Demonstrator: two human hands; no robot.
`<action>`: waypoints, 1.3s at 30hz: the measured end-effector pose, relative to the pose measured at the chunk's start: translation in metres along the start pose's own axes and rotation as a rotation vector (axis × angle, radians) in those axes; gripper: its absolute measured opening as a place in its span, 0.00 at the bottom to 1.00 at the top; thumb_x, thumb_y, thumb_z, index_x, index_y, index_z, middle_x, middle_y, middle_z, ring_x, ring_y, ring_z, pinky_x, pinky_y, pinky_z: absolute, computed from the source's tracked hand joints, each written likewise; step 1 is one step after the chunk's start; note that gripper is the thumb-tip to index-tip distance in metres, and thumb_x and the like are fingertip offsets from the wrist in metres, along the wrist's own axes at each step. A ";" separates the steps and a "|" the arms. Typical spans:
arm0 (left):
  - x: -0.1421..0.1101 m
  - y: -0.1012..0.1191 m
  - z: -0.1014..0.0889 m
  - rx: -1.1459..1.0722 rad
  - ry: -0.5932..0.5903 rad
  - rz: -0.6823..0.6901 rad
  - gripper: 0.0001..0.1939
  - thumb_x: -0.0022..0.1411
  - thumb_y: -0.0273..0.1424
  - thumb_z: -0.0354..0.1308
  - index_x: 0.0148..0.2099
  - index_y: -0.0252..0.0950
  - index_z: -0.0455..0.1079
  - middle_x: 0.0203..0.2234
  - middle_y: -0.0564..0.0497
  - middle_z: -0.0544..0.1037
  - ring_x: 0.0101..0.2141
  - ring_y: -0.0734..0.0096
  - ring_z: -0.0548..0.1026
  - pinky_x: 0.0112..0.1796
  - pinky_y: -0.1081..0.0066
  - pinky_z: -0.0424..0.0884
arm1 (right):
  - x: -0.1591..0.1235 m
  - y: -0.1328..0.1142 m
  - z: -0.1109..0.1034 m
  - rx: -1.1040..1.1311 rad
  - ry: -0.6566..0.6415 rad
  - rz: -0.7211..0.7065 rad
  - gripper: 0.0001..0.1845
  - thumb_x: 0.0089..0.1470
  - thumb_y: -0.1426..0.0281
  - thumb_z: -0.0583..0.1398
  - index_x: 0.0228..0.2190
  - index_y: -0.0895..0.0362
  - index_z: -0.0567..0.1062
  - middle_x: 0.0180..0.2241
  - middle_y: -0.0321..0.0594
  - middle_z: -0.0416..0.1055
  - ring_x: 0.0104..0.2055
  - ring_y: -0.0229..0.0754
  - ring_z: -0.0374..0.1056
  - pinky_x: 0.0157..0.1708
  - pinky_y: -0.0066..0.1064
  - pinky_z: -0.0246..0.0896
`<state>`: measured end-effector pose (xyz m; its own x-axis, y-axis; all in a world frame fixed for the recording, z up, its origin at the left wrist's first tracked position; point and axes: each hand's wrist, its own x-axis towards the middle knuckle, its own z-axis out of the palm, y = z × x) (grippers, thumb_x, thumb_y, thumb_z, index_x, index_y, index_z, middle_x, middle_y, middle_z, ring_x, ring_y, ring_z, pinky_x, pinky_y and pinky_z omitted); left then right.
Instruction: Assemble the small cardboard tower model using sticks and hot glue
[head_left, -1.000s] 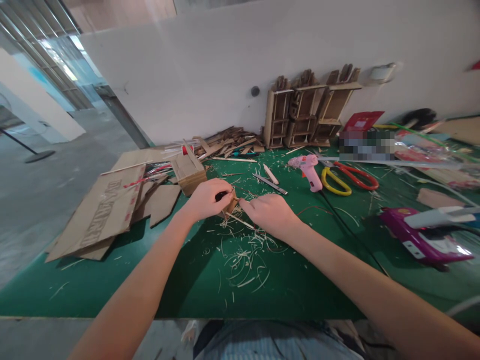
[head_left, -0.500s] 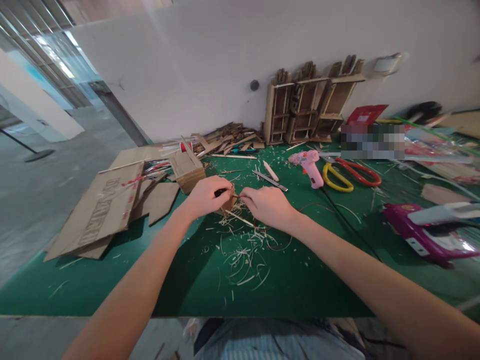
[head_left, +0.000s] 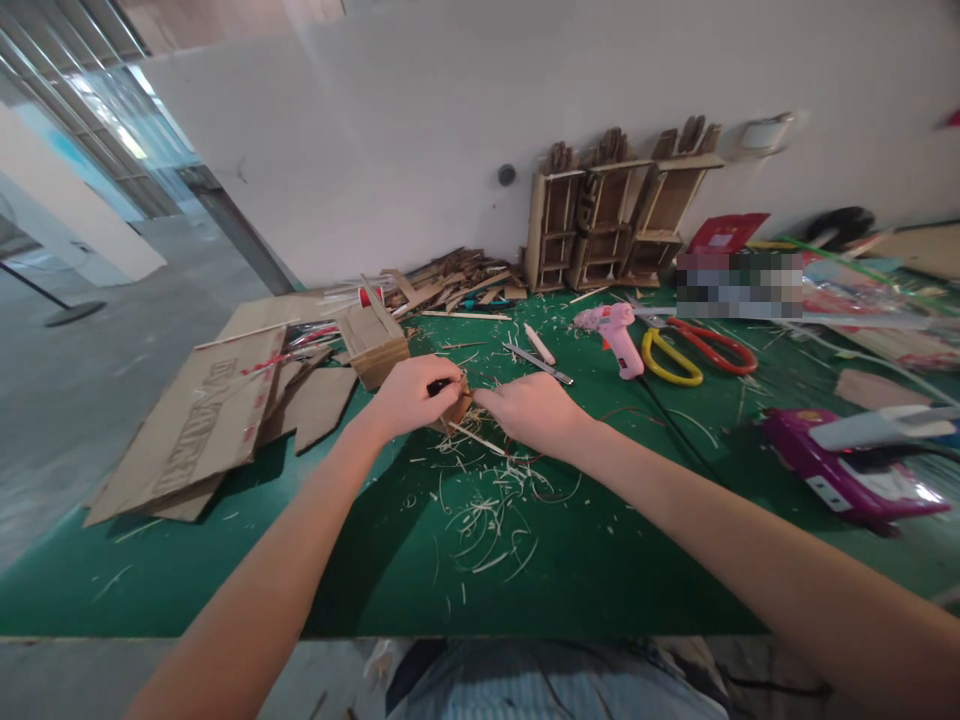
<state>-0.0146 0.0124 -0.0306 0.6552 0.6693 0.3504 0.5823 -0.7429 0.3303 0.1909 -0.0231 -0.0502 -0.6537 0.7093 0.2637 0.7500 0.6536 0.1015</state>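
- The small brown cardboard piece (head_left: 456, 408) is between the hands, over the green tabletop (head_left: 247, 575).
- The left hand (head_left: 415, 393) curls around it, gripping.
- The right hand (head_left: 540, 412), fingers folded, meets its right side; whether it pinches anything I cannot tell.
- Pale shavings (head_left: 480, 515) lie nearer; beyond, a cutter knife (head_left: 538, 363).

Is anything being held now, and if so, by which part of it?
The left grip holds a small cardboard piece near its top; whether the right grip holds anything is unclear.
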 end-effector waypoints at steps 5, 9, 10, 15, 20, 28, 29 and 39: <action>-0.001 0.000 0.001 -0.005 0.000 -0.007 0.09 0.61 0.28 0.50 0.32 0.37 0.71 0.33 0.51 0.78 0.36 0.67 0.74 0.39 0.67 0.69 | 0.003 -0.005 -0.002 0.160 0.000 0.248 0.18 0.63 0.65 0.47 0.41 0.51 0.75 0.27 0.38 0.75 0.25 0.37 0.64 0.24 0.30 0.42; -0.001 0.000 0.002 -0.006 0.006 -0.013 0.09 0.60 0.28 0.50 0.33 0.38 0.72 0.33 0.51 0.79 0.36 0.67 0.74 0.40 0.67 0.69 | 0.006 -0.007 -0.005 0.263 -0.022 0.337 0.17 0.62 0.63 0.48 0.41 0.49 0.75 0.30 0.38 0.76 0.28 0.39 0.67 0.25 0.29 0.43; -0.001 -0.001 0.002 -0.010 0.006 -0.011 0.09 0.60 0.28 0.50 0.33 0.38 0.72 0.33 0.51 0.79 0.36 0.67 0.74 0.40 0.67 0.69 | 0.007 -0.007 -0.006 0.256 -0.029 0.340 0.17 0.62 0.63 0.48 0.41 0.49 0.75 0.30 0.38 0.76 0.28 0.39 0.67 0.25 0.29 0.43; -0.001 -0.003 0.003 -0.013 0.024 -0.021 0.09 0.59 0.27 0.51 0.33 0.37 0.72 0.32 0.51 0.78 0.35 0.67 0.73 0.39 0.66 0.68 | 0.002 -0.010 -0.014 0.033 -0.065 0.205 0.15 0.63 0.66 0.47 0.43 0.58 0.70 0.26 0.41 0.73 0.22 0.38 0.63 0.23 0.31 0.38; -0.002 -0.004 0.003 -0.025 0.061 -0.039 0.08 0.59 0.30 0.52 0.32 0.37 0.72 0.32 0.51 0.79 0.35 0.66 0.74 0.40 0.66 0.68 | -0.010 -0.011 -0.015 -0.131 -0.010 0.071 0.12 0.58 0.79 0.47 0.38 0.59 0.69 0.30 0.42 0.72 0.25 0.36 0.64 0.22 0.31 0.36; 0.000 -0.001 0.007 0.016 0.076 -0.034 0.08 0.57 0.29 0.51 0.30 0.37 0.72 0.29 0.52 0.78 0.33 0.67 0.73 0.38 0.68 0.67 | -0.001 -0.010 -0.014 -0.116 -0.084 0.055 0.15 0.54 0.82 0.48 0.41 0.59 0.67 0.28 0.42 0.73 0.24 0.36 0.63 0.23 0.31 0.41; 0.000 -0.001 0.007 0.021 0.076 -0.030 0.08 0.57 0.29 0.51 0.30 0.37 0.72 0.29 0.52 0.78 0.33 0.67 0.73 0.37 0.68 0.67 | 0.001 -0.011 -0.015 -0.100 -0.101 0.082 0.15 0.54 0.82 0.49 0.42 0.60 0.67 0.28 0.42 0.73 0.23 0.36 0.63 0.23 0.31 0.42; 0.000 0.001 0.002 0.004 0.044 -0.025 0.10 0.58 0.29 0.50 0.30 0.37 0.72 0.29 0.51 0.78 0.33 0.67 0.73 0.37 0.67 0.67 | 0.019 -0.019 -0.009 0.003 -0.115 0.244 0.10 0.59 0.73 0.50 0.42 0.60 0.66 0.27 0.47 0.75 0.25 0.43 0.70 0.24 0.30 0.46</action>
<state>-0.0132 0.0120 -0.0327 0.6188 0.6872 0.3807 0.5998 -0.7262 0.3360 0.1646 -0.0244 -0.0385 -0.4605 0.8715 0.1688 0.8868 0.4599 0.0449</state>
